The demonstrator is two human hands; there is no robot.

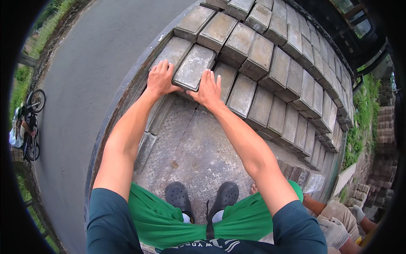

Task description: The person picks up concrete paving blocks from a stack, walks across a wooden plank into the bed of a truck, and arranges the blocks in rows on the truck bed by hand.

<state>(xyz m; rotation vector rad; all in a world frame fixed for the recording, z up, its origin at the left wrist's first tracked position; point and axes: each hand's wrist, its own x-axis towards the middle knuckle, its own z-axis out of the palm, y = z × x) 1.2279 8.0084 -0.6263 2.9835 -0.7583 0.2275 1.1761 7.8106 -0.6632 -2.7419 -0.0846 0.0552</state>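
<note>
A grey concrete paving block (pixel 194 67) lies on the front of the stacked rows, slightly raised over its neighbours. My left hand (pixel 160 79) grips its near left side, thumb along the front edge. On the near right side my right hand (pixel 207 89) holds the same block, its thumb almost meeting the left one. Another block (pixel 172 54) sits directly left of it, partly behind my left fingers. To the right, more blocks (pixel 242 96) stand side by side in the lower row. The undersides of the held block are hidden.
I stand on a patterned metal truck bed (pixel 186 144) with a raised side edge (pixel 111 112). Stepped block rows (pixel 277 70) fill the far and right side. Another person's gloved hand (pixel 334 233) is at lower right. A motorcycle with a rider (pixel 28 127) is on the road at left.
</note>
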